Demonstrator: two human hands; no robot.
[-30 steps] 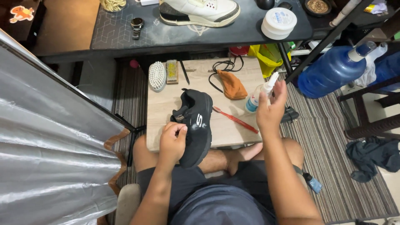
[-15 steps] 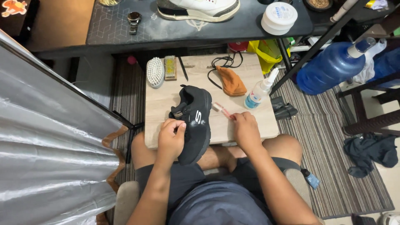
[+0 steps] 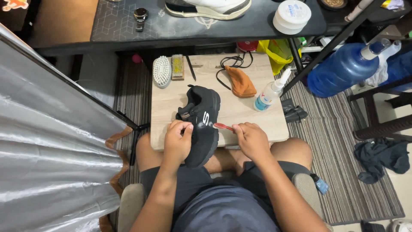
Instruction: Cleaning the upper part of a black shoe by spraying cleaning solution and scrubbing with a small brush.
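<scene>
A black sneaker [image 3: 202, 118] lies on a small light wooden table [image 3: 253, 120], its heel hanging over the near edge above my lap. My left hand [image 3: 178, 141] grips the sneaker's left side near the collar. My right hand [image 3: 252, 139] holds a red toothbrush [image 3: 222, 126], whose head touches the sneaker's right side. A clear spray bottle [image 3: 269, 92] with blue liquid stands on the table to the right, apart from both hands.
An orange cloth pouch with a black cord [image 3: 239, 80], a white brush [image 3: 162, 71] and a wooden brush [image 3: 177, 67] lie at the table's far side. A dark desk [image 3: 128, 25] holds a white sneaker [image 3: 208, 7] and white jar [image 3: 292, 16]. A blue water jug [image 3: 343, 68] stands right; silver reflector [image 3: 51, 150] left.
My right hand set the spray bottle down on the table, picked up the red toothbrush and brought it against the sneaker. My left hand stayed on the shoe.
</scene>
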